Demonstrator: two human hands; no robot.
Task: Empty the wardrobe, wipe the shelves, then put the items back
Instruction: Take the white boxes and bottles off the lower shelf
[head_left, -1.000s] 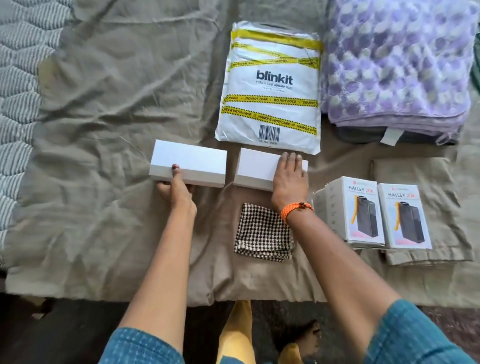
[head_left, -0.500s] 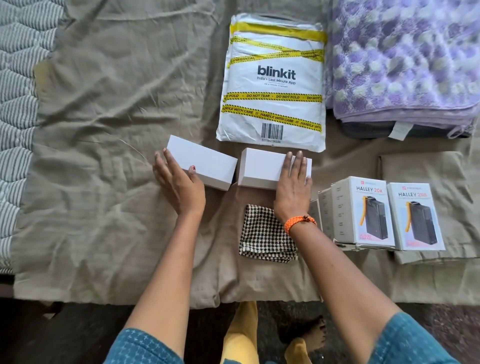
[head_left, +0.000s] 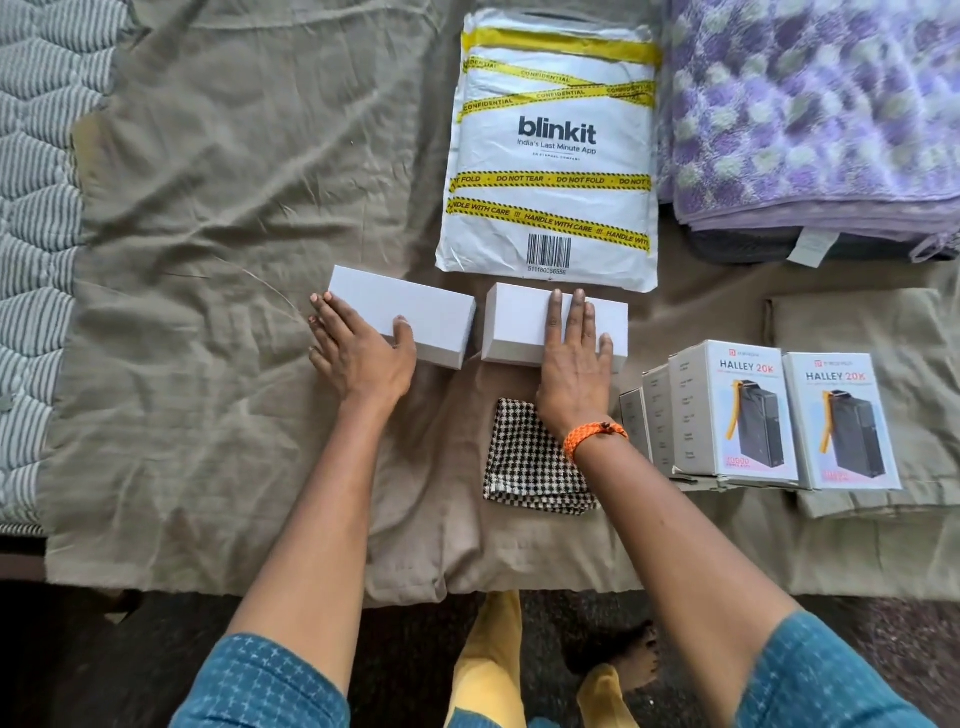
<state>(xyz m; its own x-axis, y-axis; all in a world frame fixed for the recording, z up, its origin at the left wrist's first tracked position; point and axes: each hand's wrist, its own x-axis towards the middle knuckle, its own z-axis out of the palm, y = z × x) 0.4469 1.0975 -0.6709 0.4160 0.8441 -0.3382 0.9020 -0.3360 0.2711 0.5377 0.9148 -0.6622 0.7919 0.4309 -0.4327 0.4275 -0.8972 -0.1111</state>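
Observation:
Two plain white boxes lie side by side on an olive sheet (head_left: 208, 218) spread over a bed. My left hand (head_left: 358, 356) grips the left white box (head_left: 415, 309) at its left end, thumb on top and fingers round the end. That box sits slightly askew, its right end almost touching the right white box (head_left: 517, 322). My right hand (head_left: 574, 364) lies over the right white box, fingers spread across its top.
Behind the boxes lies a white blinkit mailer (head_left: 550, 156); a folded purple blanket (head_left: 810, 114) is at the back right. A houndstooth cloth (head_left: 524, 467) lies under my right wrist. Several upright Halley 20K boxes (head_left: 748, 410) stand on a folded olive cloth (head_left: 857, 322). A striped quilt (head_left: 31, 208) lies left.
My left hand moved from the near side of the left white box to its left end, and the box slid right toward the other. My right hand stayed put.

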